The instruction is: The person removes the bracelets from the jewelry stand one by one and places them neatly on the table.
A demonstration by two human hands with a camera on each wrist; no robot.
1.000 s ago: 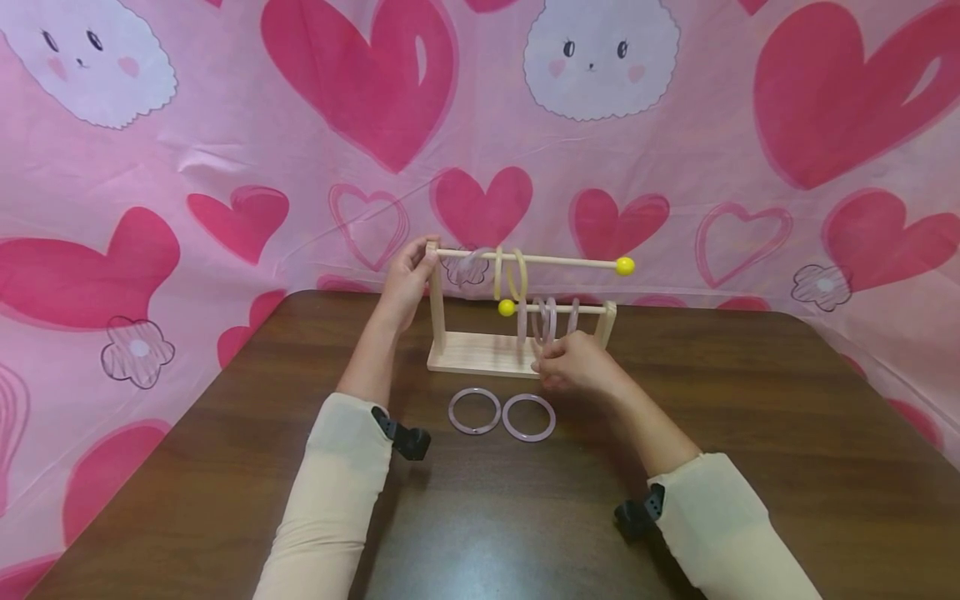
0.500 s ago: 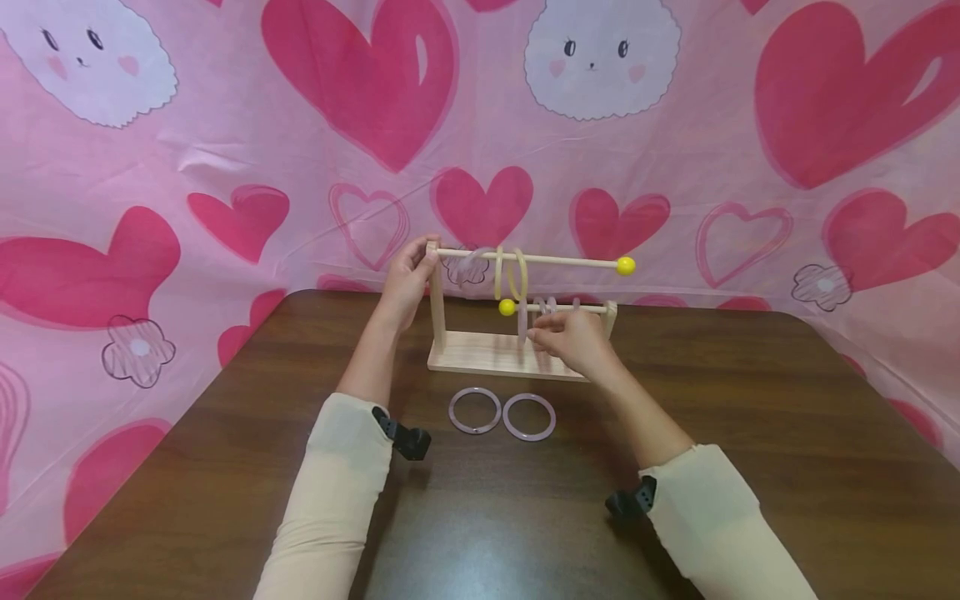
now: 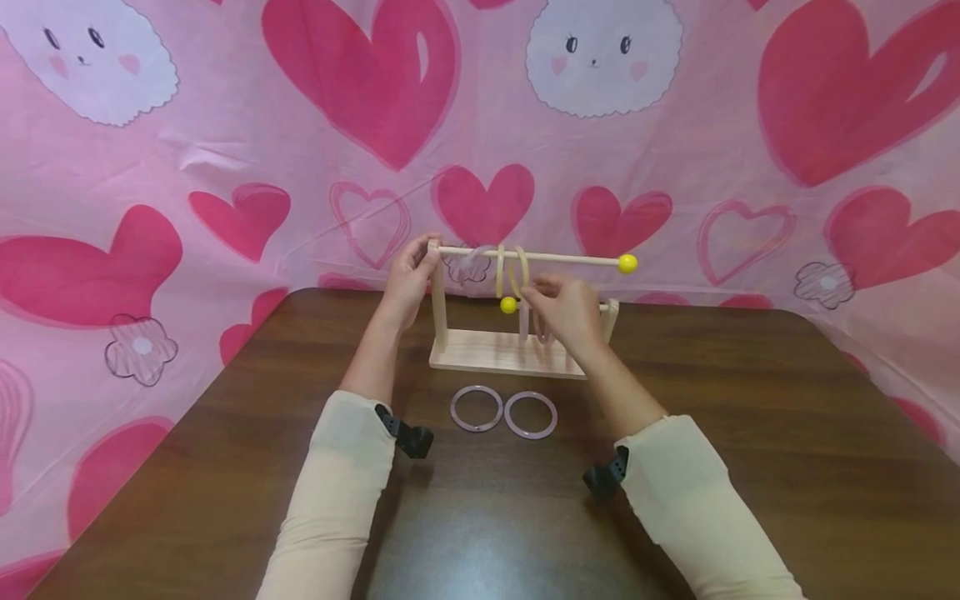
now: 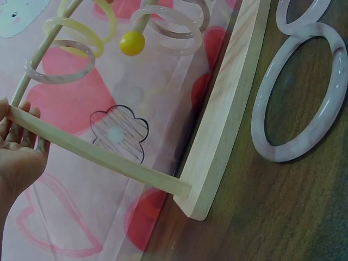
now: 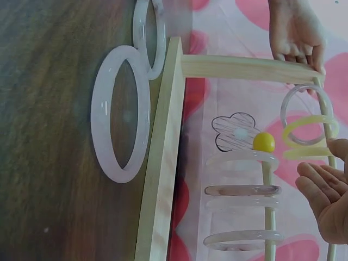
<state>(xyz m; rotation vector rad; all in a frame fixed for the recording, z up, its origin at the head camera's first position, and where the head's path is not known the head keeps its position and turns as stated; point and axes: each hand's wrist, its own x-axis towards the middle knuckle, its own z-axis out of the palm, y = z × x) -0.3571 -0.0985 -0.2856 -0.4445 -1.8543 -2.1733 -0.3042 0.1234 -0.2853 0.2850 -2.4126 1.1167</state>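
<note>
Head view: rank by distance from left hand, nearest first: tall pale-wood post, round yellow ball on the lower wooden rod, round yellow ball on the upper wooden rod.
1. Tall pale-wood post: gripped near its top by the left hand.
2. Lower round yellow ball: right of the post.
3. Upper round yellow ball: farthest right.

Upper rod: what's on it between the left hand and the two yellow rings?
One pale ring hangs on the upper rod, between the left hand and the two yellow rings. The head view and both wrist views show it.
</note>
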